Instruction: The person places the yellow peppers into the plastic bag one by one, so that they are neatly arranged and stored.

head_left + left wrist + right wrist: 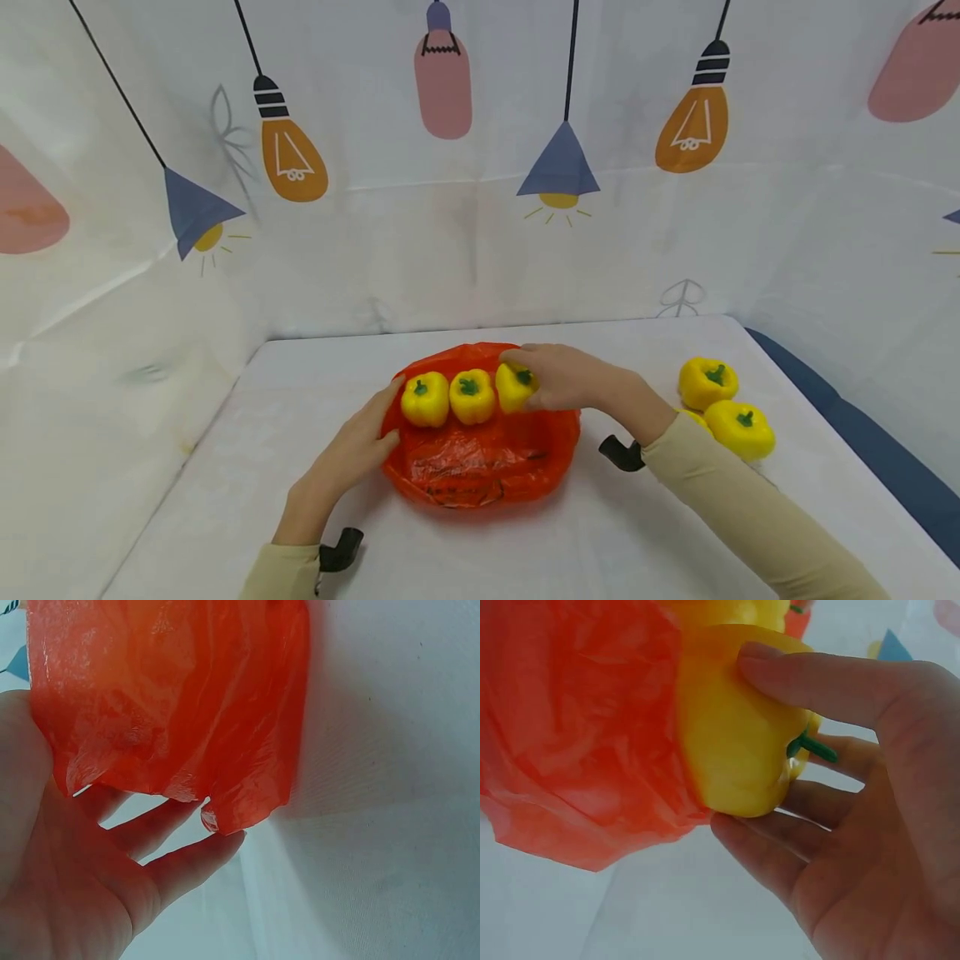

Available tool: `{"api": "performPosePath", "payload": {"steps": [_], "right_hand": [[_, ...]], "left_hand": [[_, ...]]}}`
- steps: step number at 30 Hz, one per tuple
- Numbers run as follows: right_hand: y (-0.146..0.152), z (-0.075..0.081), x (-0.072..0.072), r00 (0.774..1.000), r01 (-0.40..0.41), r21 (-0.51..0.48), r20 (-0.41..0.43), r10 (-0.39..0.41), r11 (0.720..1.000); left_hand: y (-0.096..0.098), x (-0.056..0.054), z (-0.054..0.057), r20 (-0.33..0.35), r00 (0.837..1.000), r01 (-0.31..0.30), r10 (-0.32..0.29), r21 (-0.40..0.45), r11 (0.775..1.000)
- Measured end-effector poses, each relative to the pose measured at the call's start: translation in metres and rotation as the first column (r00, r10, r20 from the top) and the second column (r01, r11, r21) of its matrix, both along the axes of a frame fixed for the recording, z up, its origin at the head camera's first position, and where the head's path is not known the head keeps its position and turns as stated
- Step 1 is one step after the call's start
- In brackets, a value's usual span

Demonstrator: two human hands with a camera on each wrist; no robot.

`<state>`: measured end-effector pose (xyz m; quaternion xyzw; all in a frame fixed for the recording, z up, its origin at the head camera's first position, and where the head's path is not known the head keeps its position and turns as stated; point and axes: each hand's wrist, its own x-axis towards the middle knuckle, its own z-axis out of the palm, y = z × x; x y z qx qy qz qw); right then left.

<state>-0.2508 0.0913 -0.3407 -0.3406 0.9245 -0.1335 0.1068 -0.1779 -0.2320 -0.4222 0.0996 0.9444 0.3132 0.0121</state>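
Right grip (573,379): While its thumb lies on one side and its fingers curl along the other, it is clamped on the rightmost yellow bell pepper (511,390).
Rightmost yellow bell pepper: at the far right of the red plastic bag (480,458), partly covered by the red plastic in the right wrist view (its green stem points toward the palm there).
Left grip (352,446): fingers spread apart and nearly straight, thumb apart from them, touching the bag's left side.
Red plastic bag: spread wide on the white surface (315,367), its outline roughly round, glossy and creased, with dark printing (too small to read) on the near part.
Row in the bag: the left yellow bell pepper (425,402) and the middle yellow bell pepper (472,398) sit side by side with the held one, green stems showing.
Peppers outside the bag: a rear bell pepper (705,383), a front bell pepper (738,432) and a half-hidden bell pepper (694,418) cluster at the surface's right, near the right sleeve (738,504).
Backdrop: a pale curtain (450,250) printed with lamps and orange bulbs.
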Motion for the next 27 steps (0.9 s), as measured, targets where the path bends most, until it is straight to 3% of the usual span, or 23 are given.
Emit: {"api": "performPosePath", "payload": {"steps": [8,16,22,27], "right_hand": [[0.002,-0.020,-0.013,0.999,0.048,0.005,-0.023,-0.048,0.999],[-0.001,-0.034,-0.015,0.996,0.089,0.022,-0.017,-0.088,0.996],[0.006,-0.035,-0.014,0.994,0.095,0.006,-0.049,-0.095,0.995],[0.022,-0.024,-0.010,0.992,0.079,-0.062,-0.092,-0.085,0.995]], "left_hand": [[0.002,0.000,0.001,0.009,1.000,-0.005,0.005,0.016,1.000],[0.004,0.000,0.001,0.025,1.000,-0.010,0.010,0.025,1.000],[0.004,0.000,-0.001,0.017,1.000,-0.008,0.008,0.006,1.000],[0.003,-0.001,-0.002,0.019,1.000,-0.010,0.010,0.002,1.000]]}}
